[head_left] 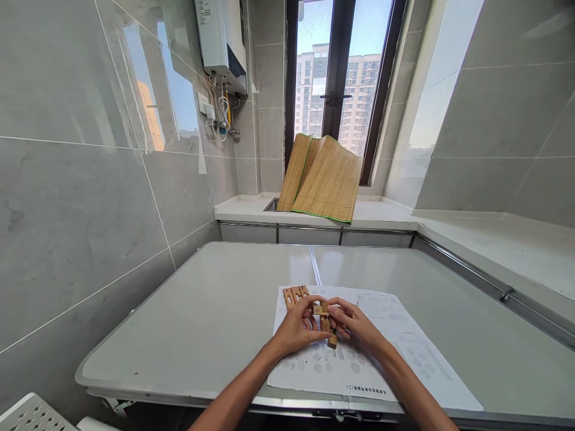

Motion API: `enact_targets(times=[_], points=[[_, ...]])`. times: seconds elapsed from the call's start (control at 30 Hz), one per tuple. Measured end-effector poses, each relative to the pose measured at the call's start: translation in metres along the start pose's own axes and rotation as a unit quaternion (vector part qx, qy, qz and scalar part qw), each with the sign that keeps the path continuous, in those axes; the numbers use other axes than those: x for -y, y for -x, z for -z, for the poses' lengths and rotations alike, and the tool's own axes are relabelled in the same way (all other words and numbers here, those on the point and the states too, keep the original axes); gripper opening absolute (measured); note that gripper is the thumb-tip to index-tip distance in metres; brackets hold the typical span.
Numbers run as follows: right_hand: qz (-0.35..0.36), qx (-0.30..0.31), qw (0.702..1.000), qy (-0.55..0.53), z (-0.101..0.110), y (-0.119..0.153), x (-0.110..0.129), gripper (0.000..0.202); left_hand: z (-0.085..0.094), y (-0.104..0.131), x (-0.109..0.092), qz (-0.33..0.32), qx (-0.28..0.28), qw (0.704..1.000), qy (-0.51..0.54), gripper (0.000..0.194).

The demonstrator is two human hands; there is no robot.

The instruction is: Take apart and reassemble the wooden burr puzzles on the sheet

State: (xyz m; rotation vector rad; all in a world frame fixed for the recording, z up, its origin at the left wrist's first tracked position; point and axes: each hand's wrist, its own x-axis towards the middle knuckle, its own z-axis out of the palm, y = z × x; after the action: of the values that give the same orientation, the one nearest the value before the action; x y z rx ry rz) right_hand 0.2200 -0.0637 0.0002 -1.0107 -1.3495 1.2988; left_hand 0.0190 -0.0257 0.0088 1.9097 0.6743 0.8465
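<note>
The table [215,311] is the biggest thing before me, pale and broad, its seam running away toward twelve o'clock; it gives me a flat surface to work on. Beyond it, at twelve, stands the window [335,66], and I suppose daylight from there helps me see small parts. At eleven o'clock, high up, the heater [222,42] hangs on tile, out of the way. Two mats [330,179] lean at twelve on the ledge [386,206], propped upright before the glass, perhaps for want of a better spot.

Under my hands lies the sheet [417,347], one corner reaching out to four o'clock. It is covered in printed drawings too small to read; I judge it is spread flat so that I can glance at them as I work.

My left hand [299,326] curls round from nine o'clock, fingers above and thumb low, gripping the wooden blocks [325,323]. My right hand [354,323] pinches them from three o'clock with its fingertips. Holding from both sides looks meant to steady one block against another, though I can't tell whether they are joined. They sit between my hands over the sheet, a lower end pointing to six.

The slotted pieces [295,293] lie side by side at ten o'clock, just past my left fingers, probably to be within easy reach.
</note>
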Motion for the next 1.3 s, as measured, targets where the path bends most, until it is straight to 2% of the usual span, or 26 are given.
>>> enact_targets(times=[0.23, 0.43, 0.5, 0.57, 0.63, 0.7, 0.8, 0.97, 1.03, 1.2, 1.3], points=[[0.011, -0.022, 1.0, -0.006, -0.003, -0.001, 0.001, 0.057, 0.0, -0.001, 0.0, 0.013, 0.002, 1.0, 0.02, 0.073], [0.017, -0.039, 0.999, 0.007, -0.005, -0.004, -0.009, 0.059, 0.0, -0.003, 0.007, 0.05, -0.032, 0.994, 0.093, 0.077], [0.021, -0.071, 0.997, 0.027, -0.003, -0.004, -0.014, 0.062, 0.0, -0.005, 0.008, 0.064, -0.052, 0.987, 0.137, 0.077], [0.04, -0.129, 0.987, 0.087, 0.0, -0.004, -0.02, 0.058, 0.001, -0.006, 0.01, 0.077, -0.076, 0.981, 0.162, 0.077], [0.066, -0.2, 0.96, 0.182, 0.003, -0.003, -0.024, 0.051, 0.002, -0.008, 0.014, 0.085, -0.101, 0.978, 0.161, 0.076], [0.077, -0.238, 0.93, 0.269, 0.005, -0.001, -0.028, 0.045, 0.003, -0.008, 0.019, 0.086, -0.115, 0.978, 0.152, 0.075], [0.053, -0.223, 0.909, 0.348, 0.004, 0.001, -0.03, 0.039, 0.002, -0.009, 0.025, 0.084, -0.119, 0.978, 0.153, 0.074], [0.031, -0.157, 0.898, 0.41, -0.002, 0.004, -0.031, 0.029, 0.002, -0.009, 0.024, 0.083, -0.118, 0.977, 0.156, 0.073], [0.038, -0.145, 0.901, 0.407, -0.002, 0.004, -0.03, 0.025, 0.002, -0.008, 0.022, 0.085, -0.12, 0.977, 0.153, 0.073], [0.041, -0.175, 0.915, 0.362, -0.001, 0.005, -0.025, 0.031, 0.003, -0.007, 0.018, 0.079, -0.117, 0.98, 0.142, 0.073], [0.053, -0.149, 0.92, 0.357, -0.001, 0.006, -0.025, 0.039, 0.002, -0.006, 0.019, 0.076, -0.123, 0.979, 0.14, 0.073]])
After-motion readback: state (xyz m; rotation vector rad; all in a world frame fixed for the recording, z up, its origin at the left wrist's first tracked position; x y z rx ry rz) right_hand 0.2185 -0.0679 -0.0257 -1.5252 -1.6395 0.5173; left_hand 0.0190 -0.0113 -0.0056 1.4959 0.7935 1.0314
